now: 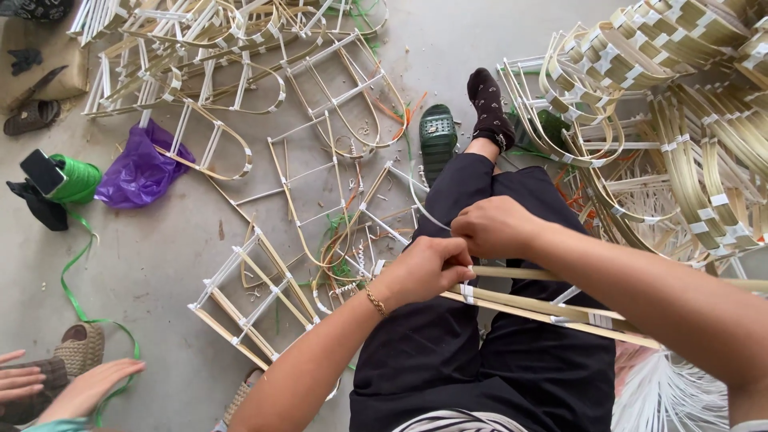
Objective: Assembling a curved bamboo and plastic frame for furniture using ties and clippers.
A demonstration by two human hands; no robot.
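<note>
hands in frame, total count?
4. Person's own left hand and right hand meet over the lap, on the bamboo strip frame. Two hands of another person at the bottom-left corner, partly cut off.

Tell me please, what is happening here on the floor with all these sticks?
A person sits on the grey concrete floor with a frame of pale bamboo strips across the lap. The left hand and the right hand both close on a thin white binding strip at the frame's end. Finished curved bamboo frames are piled at the right, and flat ones lie ahead. Another person's hands show at the lower left, near a green ribbon.
</note>
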